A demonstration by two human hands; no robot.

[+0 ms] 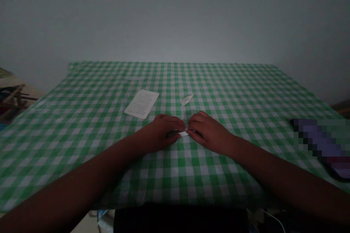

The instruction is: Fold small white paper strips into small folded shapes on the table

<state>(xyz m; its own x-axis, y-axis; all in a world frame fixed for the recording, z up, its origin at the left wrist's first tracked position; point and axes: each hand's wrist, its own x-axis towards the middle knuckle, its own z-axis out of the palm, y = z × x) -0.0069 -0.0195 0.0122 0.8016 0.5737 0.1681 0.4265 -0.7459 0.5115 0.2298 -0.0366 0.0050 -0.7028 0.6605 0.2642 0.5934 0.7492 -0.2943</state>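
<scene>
A small, narrow piece of white paper point(183, 134) lies low over the checked cloth, between my two hands. My left hand point(167, 131) pinches its left end between thumb and fingers. On the opposite end, my right hand point(205, 131) has its thumb and fingertips closed. The fingers cover much of the paper, so its full shape is hidden. Just beyond my hands sits a small folded paper piece point(187, 99), pointed at its ends. Farther left rests a stack of printed paper sheets point(142, 104).
A green-and-white checked tablecloth point(175, 182) covers the table, which meets a plain wall point(175, 18) at the back. Toward the right edge lies a dark-edged device, partly blurred out point(308, 134). A faint clear strip point(136, 78) lies behind the printed sheets. A white cable point(275, 218) hangs below the front edge.
</scene>
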